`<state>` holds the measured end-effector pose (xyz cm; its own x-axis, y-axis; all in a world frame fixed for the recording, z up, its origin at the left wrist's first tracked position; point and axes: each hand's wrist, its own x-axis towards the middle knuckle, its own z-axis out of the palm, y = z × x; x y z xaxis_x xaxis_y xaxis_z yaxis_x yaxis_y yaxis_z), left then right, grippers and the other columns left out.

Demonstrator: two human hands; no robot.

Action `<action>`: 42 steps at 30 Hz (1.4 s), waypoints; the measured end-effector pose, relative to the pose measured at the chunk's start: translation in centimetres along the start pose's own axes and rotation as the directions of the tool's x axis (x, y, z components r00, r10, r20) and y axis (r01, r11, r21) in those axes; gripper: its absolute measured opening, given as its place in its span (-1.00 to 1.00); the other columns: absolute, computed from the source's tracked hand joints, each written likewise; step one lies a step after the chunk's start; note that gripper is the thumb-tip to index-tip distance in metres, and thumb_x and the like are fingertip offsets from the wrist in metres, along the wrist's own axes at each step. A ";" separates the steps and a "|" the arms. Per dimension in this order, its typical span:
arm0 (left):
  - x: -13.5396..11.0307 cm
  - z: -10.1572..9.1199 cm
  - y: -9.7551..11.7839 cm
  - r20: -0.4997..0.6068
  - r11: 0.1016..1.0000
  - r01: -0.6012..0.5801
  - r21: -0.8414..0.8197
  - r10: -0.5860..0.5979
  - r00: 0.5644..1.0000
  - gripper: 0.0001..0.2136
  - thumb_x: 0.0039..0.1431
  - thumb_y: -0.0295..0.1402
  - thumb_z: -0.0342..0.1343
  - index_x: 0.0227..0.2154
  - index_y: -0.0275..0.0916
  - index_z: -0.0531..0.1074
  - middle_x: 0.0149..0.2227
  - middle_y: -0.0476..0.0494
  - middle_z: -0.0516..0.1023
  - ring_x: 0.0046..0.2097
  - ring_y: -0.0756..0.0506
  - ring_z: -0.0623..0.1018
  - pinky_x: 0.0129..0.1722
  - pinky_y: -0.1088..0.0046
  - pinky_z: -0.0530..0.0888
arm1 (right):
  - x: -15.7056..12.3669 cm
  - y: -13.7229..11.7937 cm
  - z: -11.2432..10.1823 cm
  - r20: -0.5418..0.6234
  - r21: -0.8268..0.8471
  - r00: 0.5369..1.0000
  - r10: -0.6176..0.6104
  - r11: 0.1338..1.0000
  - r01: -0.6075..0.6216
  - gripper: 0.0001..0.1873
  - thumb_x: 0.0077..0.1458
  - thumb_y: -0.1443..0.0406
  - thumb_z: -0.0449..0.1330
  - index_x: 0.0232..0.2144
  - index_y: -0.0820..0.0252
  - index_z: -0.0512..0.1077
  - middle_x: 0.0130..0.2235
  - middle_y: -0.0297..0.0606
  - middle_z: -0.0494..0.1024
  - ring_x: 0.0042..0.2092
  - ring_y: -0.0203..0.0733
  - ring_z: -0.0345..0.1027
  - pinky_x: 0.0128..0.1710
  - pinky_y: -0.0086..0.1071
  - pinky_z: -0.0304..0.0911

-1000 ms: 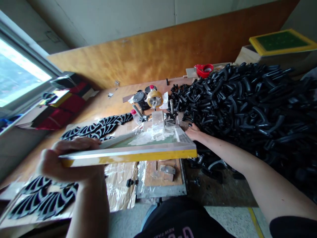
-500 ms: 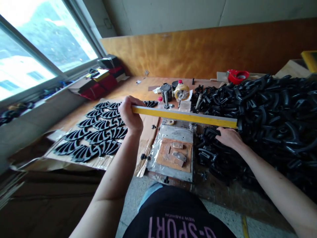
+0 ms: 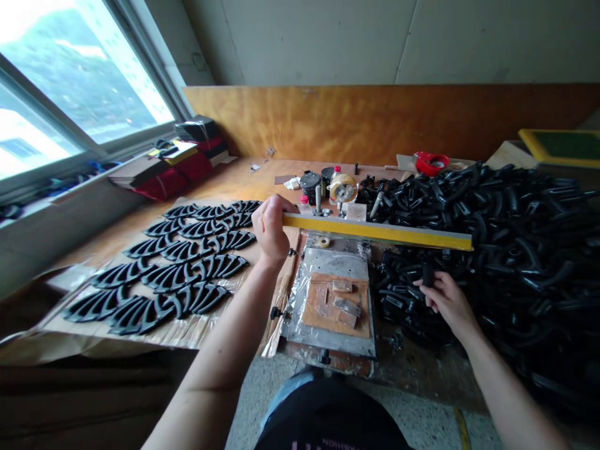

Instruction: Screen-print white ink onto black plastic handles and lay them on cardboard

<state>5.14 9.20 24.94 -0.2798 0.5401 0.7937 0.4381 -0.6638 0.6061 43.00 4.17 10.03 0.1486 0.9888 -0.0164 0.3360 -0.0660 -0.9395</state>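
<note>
Printing workshop — screen frame (image 3: 377, 230), black-part heap (image 3: 506, 225) (worn wooden bench (image 3: 234, 181)).

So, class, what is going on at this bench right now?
A person sits at a wooden bench. Their left hand grips the left end of a yellow-edged screen frame, holding it raised above a metal base plate. Their right hand holds a small black plastic part at the edge of a big pile of black parts. To the left, flat black fan-shaped pieces lie in rows on cardboard. Tape and small containers stand behind the frame.
</note>
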 end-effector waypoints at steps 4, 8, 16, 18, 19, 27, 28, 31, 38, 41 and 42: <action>0.3 -0.3 0.6 0.038 0.996 -0.002 -0.090 0.006 0.999 -0.57 0.32 -0.22 -0.19 -0.64 -0.20 0.32 -0.60 -0.03 0.41 -0.51 0.01 0.38 -0.44 0.43 0.30 | -3.4 -1.2 4.0 0.047 0.234 0.990 0.135 0.962 -0.143 -0.42 -0.12 0.04 0.32 -0.09 0.16 0.31 -0.26 -0.23 0.54 -0.56 -0.37 0.22 -0.67 -0.48 0.06; 0.5 -0.7 0.8 0.099 0.993 0.053 -0.110 -0.042 0.994 -0.57 0.32 -0.20 -0.20 -0.64 -0.20 0.31 -0.59 -0.03 0.42 -0.51 0.00 0.38 -0.44 0.43 0.31 | -5.6 -2.0 7.8 0.010 0.259 0.977 0.214 0.943 -0.210 -0.43 -0.11 -0.03 0.31 -0.15 0.21 0.36 -0.38 -0.29 0.51 -0.61 -0.39 0.18 -0.69 -0.48 0.04; 0.5 -1.2 0.2 0.173 0.978 0.113 -0.177 -0.082 0.981 -0.57 0.30 -0.14 -0.16 -0.62 -0.20 0.34 -0.61 -0.02 0.36 -0.53 -0.01 0.34 -0.48 0.40 0.28 | -7.2 -1.5 11.8 -0.027 0.226 0.984 0.178 0.960 -0.167 -0.60 -0.13 0.03 0.33 -0.36 0.17 0.35 -0.30 -0.21 0.58 -0.64 -0.41 0.18 -0.70 -0.49 0.05; 0.5 -1.1 0.1 0.182 0.971 0.117 -0.208 -0.079 0.980 -0.58 0.31 -0.15 -0.15 -0.62 -0.21 0.33 -0.61 -0.01 0.35 -0.54 -0.01 0.32 -0.48 0.40 0.27 | -7.1 -1.6 12.2 -0.035 0.222 0.987 0.160 0.964 -0.148 -0.63 -0.16 0.05 0.34 -0.43 0.17 0.38 -0.28 -0.22 0.57 -0.59 -0.34 0.28 -0.65 -0.44 0.17; 0.5 -1.1 0.1 0.183 0.968 0.119 -0.219 -0.079 0.980 -0.58 0.31 -0.15 -0.15 -0.62 -0.21 0.32 -0.62 -0.01 0.34 -0.54 0.00 0.32 -0.48 0.40 0.27 | -7.0 -1.7 12.4 -0.041 0.224 0.987 0.157 0.964 -0.145 -0.65 -0.18 0.06 0.35 -0.45 0.17 0.40 -0.31 -0.24 0.56 -0.55 -0.29 0.33 -0.60 -0.40 0.24; 0.2 -0.6 0.1 0.140 0.961 0.141 -0.237 -0.110 0.984 -0.58 0.30 -0.13 -0.16 -0.62 -0.20 0.32 -0.60 -0.06 0.41 -0.54 -0.03 0.38 -0.51 0.39 0.28 | -5.5 -1.2 13.7 0.104 0.241 0.979 0.176 0.950 -0.196 -0.70 -0.15 0.06 0.33 -0.40 0.12 0.49 -0.28 -0.25 0.57 -0.27 0.03 0.53 -0.24 -0.17 0.46; 0.1 -0.5 0.1 0.129 0.960 0.145 -0.241 -0.116 0.985 -0.58 0.30 -0.13 -0.16 -0.62 -0.20 0.32 -0.60 -0.05 0.41 -0.55 -0.02 0.38 -0.52 0.39 0.28 | -5.3 -1.1 13.8 0.113 0.229 0.981 0.158 0.956 -0.181 -0.70 -0.14 0.06 0.32 -0.40 0.12 0.49 -0.27 -0.24 0.58 -0.25 0.03 0.52 -0.22 -0.16 0.46; 0.1 -0.3 0.2 0.096 0.957 0.146 -0.251 -0.125 0.987 -0.58 0.30 -0.14 -0.15 -0.63 -0.19 0.30 -0.61 -0.05 0.39 -0.55 -0.02 0.37 -0.51 0.40 0.28 | -4.6 -0.8 14.3 0.119 0.173 0.988 0.102 0.977 -0.122 -0.73 -0.14 0.10 0.31 -0.40 0.14 0.51 -0.24 -0.20 0.59 -0.18 0.06 0.50 -0.18 -0.16 0.44; 0.1 -0.4 0.3 0.098 0.963 0.139 -0.232 -0.119 0.988 -0.58 0.30 -0.14 -0.17 -0.62 -0.19 0.31 -0.60 -0.06 0.40 -0.54 -0.03 0.38 -0.51 0.40 0.28 | -2.9 0.3 17.3 0.153 0.003 0.985 -0.082 0.997 0.083 -0.90 -0.04 0.28 0.20 -0.41 0.10 0.52 -0.20 -0.22 0.62 -0.08 0.02 0.48 0.03 -0.13 0.32; 0.1 -0.4 0.3 0.097 0.965 0.122 -0.233 -0.102 0.990 -0.58 0.31 -0.16 -0.15 -0.63 -0.20 0.32 -0.59 -0.05 0.40 -0.53 -0.02 0.38 -0.50 0.40 0.29 | -2.4 1.2 18.6 0.190 -0.130 0.960 -0.205 0.964 0.231 -0.82 0.01 0.35 0.15 -0.39 0.06 0.56 -0.19 -0.25 0.61 -0.08 -0.03 0.47 0.03 -0.14 0.32; 0.1 -0.4 0.3 0.097 0.966 0.116 -0.232 -0.096 0.991 -0.58 0.31 -0.17 -0.15 -0.63 -0.20 0.32 -0.59 -0.05 0.41 -0.53 -0.02 0.38 -0.49 0.40 0.29 | -2.3 1.5 18.8 0.201 -0.173 0.947 -0.249 0.943 0.284 -0.78 0.03 0.37 0.13 -0.38 0.05 0.57 -0.19 -0.25 0.61 -0.09 -0.03 0.46 0.01 -0.14 0.33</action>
<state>4.87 8.82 25.28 -0.2362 0.6489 0.7233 0.1920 -0.6985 0.6894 25.71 4.28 2.20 -0.1297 0.9802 0.1496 0.5202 0.1957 -0.8313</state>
